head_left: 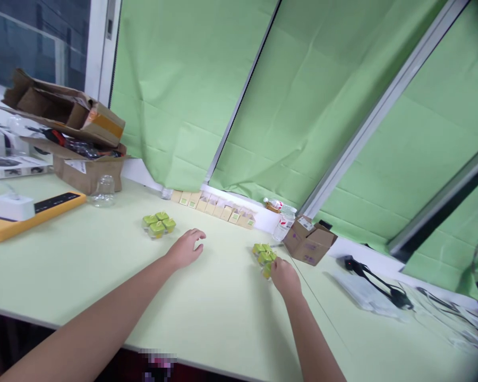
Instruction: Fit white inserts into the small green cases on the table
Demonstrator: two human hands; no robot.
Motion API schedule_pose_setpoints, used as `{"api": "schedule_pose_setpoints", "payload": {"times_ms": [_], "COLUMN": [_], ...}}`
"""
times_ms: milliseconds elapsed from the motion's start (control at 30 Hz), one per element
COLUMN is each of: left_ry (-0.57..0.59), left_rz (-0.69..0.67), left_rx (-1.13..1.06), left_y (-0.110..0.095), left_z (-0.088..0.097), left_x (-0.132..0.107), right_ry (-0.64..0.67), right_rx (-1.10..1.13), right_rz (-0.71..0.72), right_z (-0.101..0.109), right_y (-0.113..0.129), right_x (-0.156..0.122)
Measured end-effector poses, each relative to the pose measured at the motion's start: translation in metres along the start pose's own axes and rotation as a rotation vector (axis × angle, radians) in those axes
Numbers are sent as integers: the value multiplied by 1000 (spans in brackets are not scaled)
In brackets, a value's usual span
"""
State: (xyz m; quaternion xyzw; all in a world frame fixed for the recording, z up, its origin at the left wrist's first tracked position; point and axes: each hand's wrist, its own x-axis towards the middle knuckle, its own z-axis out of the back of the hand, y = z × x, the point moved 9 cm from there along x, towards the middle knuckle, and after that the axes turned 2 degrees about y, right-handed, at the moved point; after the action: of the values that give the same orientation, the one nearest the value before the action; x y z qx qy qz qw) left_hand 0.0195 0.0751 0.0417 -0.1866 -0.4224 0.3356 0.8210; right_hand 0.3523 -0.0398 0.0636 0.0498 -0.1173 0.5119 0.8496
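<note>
My left hand [185,249] hovers over the table with its fingers curved and apart, and nothing lies between them. To its left is a tight group of small green candles [157,227] in clear cups. My right hand [286,276] reaches to a second group of green candles [263,252] farther right. Its fingers are closed at the near edge of that group, on a green candle [266,271] that they partly hide. Pale tops on the candles look like wicks, though they are small in view.
A row of small tan boxes [215,206] lines the back edge. Behind the right group stand clear bottles [283,225] and an open carton [310,244]. At left are a yellow power strip [59,204], a clear jar [104,191] and stacked cardboard boxes [85,172]. Black cables [382,286] lie at right.
</note>
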Motion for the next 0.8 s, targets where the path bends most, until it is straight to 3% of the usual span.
{"api": "schedule_pose_setpoints", "payload": {"times_ms": [267, 400, 467, 533, 600, 700, 800], "left_ry": [26, 35, 29, 12, -38, -216, -394], "left_rz": [-9, -11, -7, -14, -24, 26, 142], "left_rx": [-15, -32, -32, -8, 61, 247, 404], "left_y": [2, 3, 2, -3, -8, -5, 15], "left_z": [-3, -6, -5, -1, 10, 43, 78], "left_x": [-1, -2, -1, 0, 3, 4, 0], "right_ry": [-353, -348, -401, -549, -702, -760, -705], "right_rx": [104, 378, 499, 598, 682, 793, 846], "right_rz": [-71, -173, -215, -216, -130, 70, 276], "right_z": [-4, -16, -4, 27, 67, 110, 113], "right_y": [-20, -41, -46, -42, -21, 40, 120], "right_x": [-3, -3, -5, -10, -14, -11, -13]}}
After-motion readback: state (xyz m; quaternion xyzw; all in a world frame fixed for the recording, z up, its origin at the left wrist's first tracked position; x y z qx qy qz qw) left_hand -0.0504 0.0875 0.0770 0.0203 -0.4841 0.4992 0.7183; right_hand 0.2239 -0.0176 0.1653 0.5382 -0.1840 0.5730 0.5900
